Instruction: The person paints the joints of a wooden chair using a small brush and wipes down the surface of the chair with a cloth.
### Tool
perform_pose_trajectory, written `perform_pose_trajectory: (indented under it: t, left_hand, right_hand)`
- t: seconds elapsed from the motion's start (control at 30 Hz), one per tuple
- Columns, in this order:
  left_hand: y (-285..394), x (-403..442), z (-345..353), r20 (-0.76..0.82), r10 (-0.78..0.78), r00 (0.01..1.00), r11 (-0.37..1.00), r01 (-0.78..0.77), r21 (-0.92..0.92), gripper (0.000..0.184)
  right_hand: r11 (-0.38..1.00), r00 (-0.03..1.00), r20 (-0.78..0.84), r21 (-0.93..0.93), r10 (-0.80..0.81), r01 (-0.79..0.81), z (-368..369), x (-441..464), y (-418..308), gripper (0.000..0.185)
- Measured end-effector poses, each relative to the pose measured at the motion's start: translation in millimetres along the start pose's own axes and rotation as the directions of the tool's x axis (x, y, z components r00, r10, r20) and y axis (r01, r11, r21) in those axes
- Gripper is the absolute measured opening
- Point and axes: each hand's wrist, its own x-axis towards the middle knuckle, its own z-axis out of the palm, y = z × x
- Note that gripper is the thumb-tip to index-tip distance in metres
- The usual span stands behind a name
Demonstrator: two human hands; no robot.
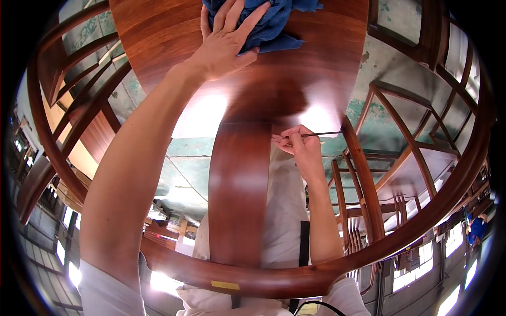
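My left hand (227, 45) lies with spread fingers on a crumpled blue cloth (271, 29). The cloth rests on the glossy reddish-brown wooden seat (168, 31) of a chair. My right hand (303, 145) is closed around a thin dark stick-like tool (322, 134), which points right toward the chair's side post (361, 174); its exact kind is unclear. This hand is just right of the broad wooden back splat (240, 195), near the seat's rear edge. In front of my body, the curved top rail (263, 282) carries a small yellow label (225, 285).
More wooden chair frames stand at the right (406, 142) and left (79, 68). The floor (184, 174) is worn grey-green. A person in blue (477, 229) is far off at the right. The curved rail surrounds both my arms.
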Motion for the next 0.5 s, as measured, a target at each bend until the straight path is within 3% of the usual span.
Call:
perform_pose_trajectory:
  t: [0.1,0.5]
  left_hand:
    - [0.5,0.2,-0.4,0.014,-0.011,1.000,1.000,0.011,-0.005,0.098]
    - [0.5,-0.2,0.9,-0.004,-0.015,1.000,1.000,0.015,0.006,0.098]
  right_hand:
    - [0.998,1.000,0.027,-0.068,0.001,0.001,-4.2,0.8,3.9,0.023]
    - [0.999,0.999,0.032,-0.051,-0.010,0.012,-2.2,-1.0,3.5,0.022]
